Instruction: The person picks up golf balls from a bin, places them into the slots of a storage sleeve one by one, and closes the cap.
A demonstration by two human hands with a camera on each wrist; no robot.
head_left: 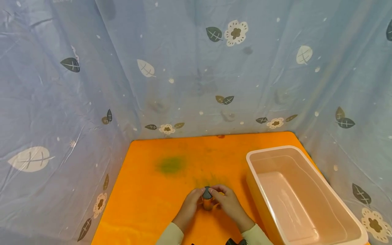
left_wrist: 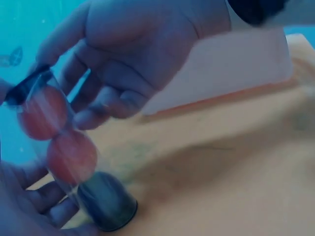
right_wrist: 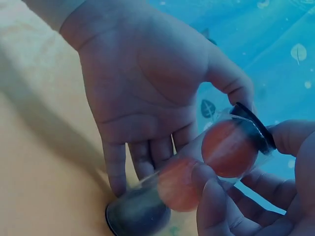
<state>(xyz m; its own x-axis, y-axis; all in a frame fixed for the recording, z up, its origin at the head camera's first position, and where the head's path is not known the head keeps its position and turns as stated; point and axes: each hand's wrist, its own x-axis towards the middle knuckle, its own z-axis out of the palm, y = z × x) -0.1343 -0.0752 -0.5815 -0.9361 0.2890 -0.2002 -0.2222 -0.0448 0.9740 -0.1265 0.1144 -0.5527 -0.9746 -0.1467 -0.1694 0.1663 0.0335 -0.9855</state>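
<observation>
A clear tube [head_left: 208, 204] stands above the orange tabletop, between the two hands. Two orange balls [left_wrist: 72, 157] show through its wall, one above the other, over a dark rounded end [left_wrist: 107, 201]. A dark cap [right_wrist: 253, 129] closes the top. The left hand [head_left: 190, 206] holds the tube from the left, thumb on the cap's edge; in the right wrist view its palm faces the tube. From the other side the right hand [head_left: 228, 204] grips it, thumb at the cap and a fingertip [right_wrist: 209, 179] against the wall. Some fingers are hidden behind the tube.
A pale pink open bin [head_left: 284, 185] stands on the right of the orange table [head_left: 147, 204]. Blue-grey curtains [head_left: 183, 68] with leaf and flower prints surround the table at the back and sides. A green smudge [head_left: 171, 164] marks the tabletop left of centre.
</observation>
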